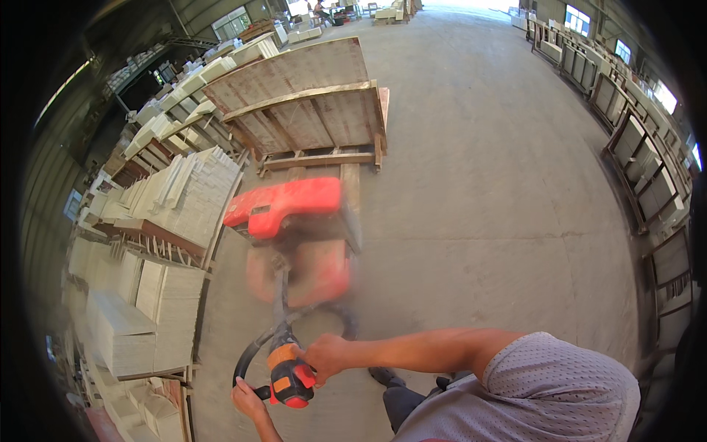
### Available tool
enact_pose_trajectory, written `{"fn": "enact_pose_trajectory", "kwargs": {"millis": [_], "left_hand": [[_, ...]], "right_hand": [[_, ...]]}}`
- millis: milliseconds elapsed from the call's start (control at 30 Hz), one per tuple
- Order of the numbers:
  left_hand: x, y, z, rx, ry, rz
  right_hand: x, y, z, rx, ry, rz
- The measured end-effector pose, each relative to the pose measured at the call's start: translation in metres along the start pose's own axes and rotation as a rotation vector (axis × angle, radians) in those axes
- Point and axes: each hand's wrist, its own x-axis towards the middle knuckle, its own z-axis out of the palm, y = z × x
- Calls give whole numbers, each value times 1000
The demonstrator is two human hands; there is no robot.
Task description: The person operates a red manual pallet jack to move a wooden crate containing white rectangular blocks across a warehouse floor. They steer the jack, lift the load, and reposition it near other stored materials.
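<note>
A red powered pallet truck [283, 202] stands in front of me, slightly blurred. Its black, orange and red tiller handle [289, 376] points back toward my body. My right hand [326, 357] is closed on the right side of this handle, fingers curled by its red and black controls. On the other side, my left hand [250, 401] is closed at the black left grip, its fingertips partly hidden. Ahead of the red body, a wooden crate frame [320, 118] holds large upright panels above the truck's forks [350, 188].
Stacks of pale stone slabs [158, 317] line the left side, close to the truck. Racks with framed panels [637, 169] run along the right wall. A grey concrete floor [479, 184] stretches between them. Far off, a person [321, 10] is near a table.
</note>
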Motion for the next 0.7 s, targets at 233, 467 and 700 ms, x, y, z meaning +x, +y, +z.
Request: {"fn": "enact_pose_trajectory", "kwargs": {"millis": [233, 467, 700], "left_hand": [[-116, 84, -40, 60, -13, -166], [-245, 122, -99, -214, -294, -125], [-323, 165, -165, -130, -614, 96]], "right_hand": [[-113, 14, -8, -23, -63, -84], [-224, 13, 7, -40, -138, -136], [-300, -1, 29, -78, -184, -133]]}}
